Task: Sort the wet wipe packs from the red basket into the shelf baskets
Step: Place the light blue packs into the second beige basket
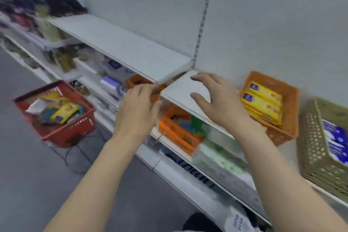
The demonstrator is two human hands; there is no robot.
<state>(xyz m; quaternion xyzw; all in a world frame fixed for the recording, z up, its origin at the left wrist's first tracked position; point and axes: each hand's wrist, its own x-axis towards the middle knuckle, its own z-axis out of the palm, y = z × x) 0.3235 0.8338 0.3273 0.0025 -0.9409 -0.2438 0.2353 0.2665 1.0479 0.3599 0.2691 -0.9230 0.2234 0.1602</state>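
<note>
Lying in the orange basket (290, 100), yellow packs (263, 102) just beside right hand (216, 103) fingers

A white shelf (120, 43) juts from a pale wall panel (282, 24), and a slotted upright (204, 15) rises from its right end. Beneath the shelf sit blurred goods: white-and-purple packs (111, 84), an orange box (178, 133) and green-white bundles (218, 160). Left of it, dark and pale bottles (47, 26) smear together. Below everything runs grey floor (28, 175).
</note>
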